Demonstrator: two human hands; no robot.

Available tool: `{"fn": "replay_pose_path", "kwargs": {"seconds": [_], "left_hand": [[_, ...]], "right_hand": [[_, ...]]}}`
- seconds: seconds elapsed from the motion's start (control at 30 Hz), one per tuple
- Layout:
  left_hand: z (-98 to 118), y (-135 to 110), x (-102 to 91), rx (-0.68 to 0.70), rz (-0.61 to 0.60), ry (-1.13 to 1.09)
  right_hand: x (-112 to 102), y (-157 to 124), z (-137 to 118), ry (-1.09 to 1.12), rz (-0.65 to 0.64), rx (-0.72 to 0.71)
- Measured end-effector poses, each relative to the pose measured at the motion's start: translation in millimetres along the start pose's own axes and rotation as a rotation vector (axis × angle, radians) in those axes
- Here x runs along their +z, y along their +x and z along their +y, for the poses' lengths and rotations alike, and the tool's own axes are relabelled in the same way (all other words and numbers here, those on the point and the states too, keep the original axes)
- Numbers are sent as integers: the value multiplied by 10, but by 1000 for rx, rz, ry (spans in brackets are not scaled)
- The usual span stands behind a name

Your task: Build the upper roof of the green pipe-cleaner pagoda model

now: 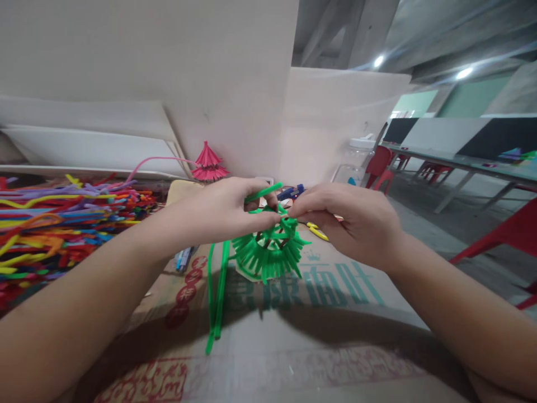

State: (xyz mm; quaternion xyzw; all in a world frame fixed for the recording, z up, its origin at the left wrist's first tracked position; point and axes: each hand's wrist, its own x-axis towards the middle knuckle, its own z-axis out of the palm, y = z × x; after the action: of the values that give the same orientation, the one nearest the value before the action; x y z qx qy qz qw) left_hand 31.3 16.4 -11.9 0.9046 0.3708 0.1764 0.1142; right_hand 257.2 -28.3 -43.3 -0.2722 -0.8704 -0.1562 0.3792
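Observation:
Both hands meet over a green pipe-cleaner craft, a tiered piece with fringed green strips around brown upright bits, standing on the cardboard. My left hand is closed, with a green pipe cleaner sticking out between its thumb and fingers. My right hand pinches at the top of the craft, close to the left fingertips; a bit of green shows at its fingertips. Two or so loose green pipe cleaners lie to the left of the craft. The fingers partly cover the craft's top.
Cardboard with printing covers the work surface. A heap of coloured pipe cleaners lies left. Behind the hands are a pink tiered craft, a dark blue tool, a yellow handle and a clear bottle. Red chairs stand right.

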Motion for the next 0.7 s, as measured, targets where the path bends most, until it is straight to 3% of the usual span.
{"fn": "replay_pose_path", "kwargs": {"seconds": [0.17,0.27,0.43,0.57,0.7], "left_hand": [[-10,-17,-29,-79,-19,23],[-47,10,-45,-125,-96,18],[-127,67,-67,-282,-156,35],[-155,81,-48,-255,-162,-44],[-141,80,-5,-238,-153,-116]], "right_hand": [[-23,-15,-49,-9,-19,-35],[-24,-14,-64,-11,-21,-49],[-24,1,-66,17,-14,-78],[-38,-8,-72,-19,-34,-96],[-81,-35,-117,-202,-78,-105]]}}
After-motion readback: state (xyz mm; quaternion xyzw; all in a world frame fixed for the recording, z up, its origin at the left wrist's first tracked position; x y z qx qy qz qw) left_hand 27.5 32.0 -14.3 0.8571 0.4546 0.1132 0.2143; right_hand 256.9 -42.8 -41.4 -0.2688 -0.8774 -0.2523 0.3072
